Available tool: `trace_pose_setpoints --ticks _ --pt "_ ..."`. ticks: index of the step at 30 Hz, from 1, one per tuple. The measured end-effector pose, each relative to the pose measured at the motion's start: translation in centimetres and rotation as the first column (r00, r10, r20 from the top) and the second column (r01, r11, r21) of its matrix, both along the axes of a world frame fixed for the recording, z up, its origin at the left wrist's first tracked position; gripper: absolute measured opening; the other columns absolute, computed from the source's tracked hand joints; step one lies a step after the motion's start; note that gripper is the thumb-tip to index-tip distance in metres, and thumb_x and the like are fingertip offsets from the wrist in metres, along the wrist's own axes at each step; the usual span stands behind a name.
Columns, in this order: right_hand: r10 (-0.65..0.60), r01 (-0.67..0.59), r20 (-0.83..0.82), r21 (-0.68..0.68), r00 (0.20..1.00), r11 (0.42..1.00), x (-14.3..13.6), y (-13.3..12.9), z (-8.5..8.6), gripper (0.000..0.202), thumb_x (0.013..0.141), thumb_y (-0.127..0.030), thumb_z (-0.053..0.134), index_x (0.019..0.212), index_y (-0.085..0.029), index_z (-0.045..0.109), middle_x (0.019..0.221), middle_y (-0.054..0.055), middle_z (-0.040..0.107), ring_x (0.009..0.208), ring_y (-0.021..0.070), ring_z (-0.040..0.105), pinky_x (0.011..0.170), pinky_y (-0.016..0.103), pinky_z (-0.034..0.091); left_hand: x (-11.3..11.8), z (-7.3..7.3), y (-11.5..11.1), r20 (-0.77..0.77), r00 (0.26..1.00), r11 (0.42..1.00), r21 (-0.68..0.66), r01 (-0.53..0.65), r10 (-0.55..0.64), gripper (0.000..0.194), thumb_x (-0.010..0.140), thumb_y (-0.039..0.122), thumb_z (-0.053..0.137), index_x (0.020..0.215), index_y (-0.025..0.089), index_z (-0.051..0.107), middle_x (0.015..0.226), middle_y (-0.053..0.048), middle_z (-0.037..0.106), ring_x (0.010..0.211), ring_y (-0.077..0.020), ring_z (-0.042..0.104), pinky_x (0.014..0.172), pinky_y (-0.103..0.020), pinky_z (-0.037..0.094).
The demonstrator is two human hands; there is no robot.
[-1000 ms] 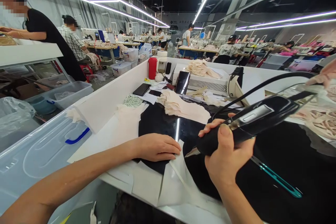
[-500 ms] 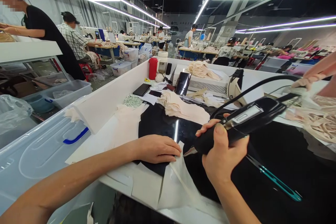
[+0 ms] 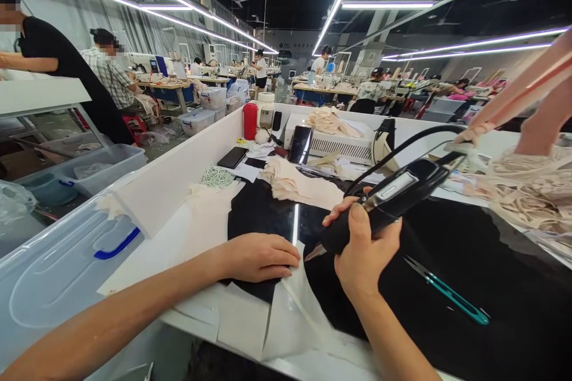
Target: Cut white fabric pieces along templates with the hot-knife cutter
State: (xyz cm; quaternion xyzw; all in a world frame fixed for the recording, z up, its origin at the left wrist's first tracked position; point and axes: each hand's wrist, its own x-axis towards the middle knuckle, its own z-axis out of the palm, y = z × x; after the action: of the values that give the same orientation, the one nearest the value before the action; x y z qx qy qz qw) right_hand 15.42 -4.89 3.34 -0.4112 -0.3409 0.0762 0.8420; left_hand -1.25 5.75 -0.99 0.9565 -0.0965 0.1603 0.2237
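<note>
My left hand [image 3: 263, 257] lies palm down, fingers stretched out, on the upper end of a pale fabric piece [image 3: 297, 303]. My right hand [image 3: 364, 250] grips a black corded hand tool [image 3: 384, 199] with a pointed metal tip. That tip sits just right of my left fingertips, close to the pale piece; whether it touches is unclear. Under both hands is a shiny black sheet [image 3: 263, 205]. Teal thread snips [image 3: 456, 297] rest on it to the right of my right wrist. A stack of cream fabric pieces [image 3: 304, 181] lies beyond my hands.
More cream fabric [image 3: 208, 214] lies at the left. Phones [image 3: 232, 158], a red cup [image 3: 250, 121] and a white vented machine [image 3: 344, 146] stand toward the back. Cream straps [image 3: 527, 184] are heaped at right. A cable [image 3: 397, 140] arches from the tool. Co-workers sit or stand beyond.
The whole view has shifted slightly, with the bench and its contents moving left in the picture. Both hands keep nearly the same pose, and the tool's tip stays beside my left fingertips.
</note>
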Motion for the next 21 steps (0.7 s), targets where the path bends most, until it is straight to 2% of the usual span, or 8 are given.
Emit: trace_pose_setpoints --ticks 3,6,10,13,18,21 --pt "-0.028 0.028 0.038 0.0 0.999 1.0 0.6 -0.3 0.3 0.03 0.088 -0.035 0.079 0.105 -0.025 0.056 0.077 -0.006 0.066 0.055 0.0135 0.06 0.055 0.03 0.054 -0.1 0.0 0.1 -0.015 1.0 1.0 -0.017 -0.011 0.011 0.03 0.11 0.032 0.048 0.124 0.017 0.07 0.133 -0.01 0.071 0.122 -0.0225 0.067 0.113 -0.033 0.048" --pt "-0.066 0.072 0.091 -0.063 0.994 0.995 1.4 -1.1 0.3 0.033 0.086 -0.039 0.08 0.1 -0.026 0.054 0.076 -0.005 0.066 0.056 0.0143 0.061 0.06 0.032 0.056 -0.1 0.3 0.2 -0.056 0.998 0.998 -0.054 -0.027 0.024 0.03 0.11 0.031 0.048 0.124 0.017 0.07 0.132 -0.009 0.071 0.124 -0.0213 0.066 0.114 -0.032 0.047" --pt "-0.082 0.101 0.119 -0.167 0.99 0.981 3.1 -2.7 0.1 0.041 0.083 -0.047 0.083 0.104 -0.027 0.054 0.086 -0.003 0.066 0.066 0.017 0.065 0.071 0.038 0.059 0.0 1.2 -0.3 -0.12 0.987 0.988 -0.101 -0.118 0.106 0.028 0.11 0.029 0.05 0.122 0.017 0.072 0.128 -0.008 0.072 0.12 -0.0193 0.067 0.109 -0.029 0.049" --pt "-0.089 0.122 0.156 -0.219 0.984 0.968 4.5 -3.8 0.0 0.047 0.082 -0.051 0.082 0.11 -0.027 0.054 0.098 -0.001 0.066 0.079 0.0194 0.067 0.079 0.041 0.059 0.1 1.7 -1.4 -0.121 0.976 0.98 -0.058 -0.188 0.18 0.028 0.109 0.031 0.052 0.122 0.017 0.072 0.125 -0.009 0.071 0.116 -0.0206 0.067 0.107 -0.031 0.05" --pt "-0.127 0.223 0.26 -0.38 0.957 0.898 7.0 -6.1 -0.1 0.067 0.086 -0.064 0.073 0.137 -0.029 0.05 0.122 0.006 0.068 0.107 0.0271 0.066 0.095 0.048 0.056 0.9 1.6 -3.8 -0.074 0.985 0.988 0.0 -0.155 0.154 0.026 0.106 0.034 0.058 0.117 0.017 0.074 0.123 -0.011 0.07 0.111 -0.0211 0.068 0.102 -0.031 0.052" --pt "-0.113 0.284 0.355 -0.48 0.928 0.83 8.2 -7.8 -0.7 0.067 0.084 -0.07 0.07 0.134 -0.028 0.056 0.118 0.007 0.072 0.104 0.0302 0.069 0.093 0.048 0.056 1.6 1.3 -4.8 -0.101 0.987 0.991 0.069 -0.117 0.124 0.02 0.101 0.034 0.067 0.108 0.017 0.074 0.118 -0.011 0.071 0.107 -0.0212 0.069 0.099 -0.03 0.053"
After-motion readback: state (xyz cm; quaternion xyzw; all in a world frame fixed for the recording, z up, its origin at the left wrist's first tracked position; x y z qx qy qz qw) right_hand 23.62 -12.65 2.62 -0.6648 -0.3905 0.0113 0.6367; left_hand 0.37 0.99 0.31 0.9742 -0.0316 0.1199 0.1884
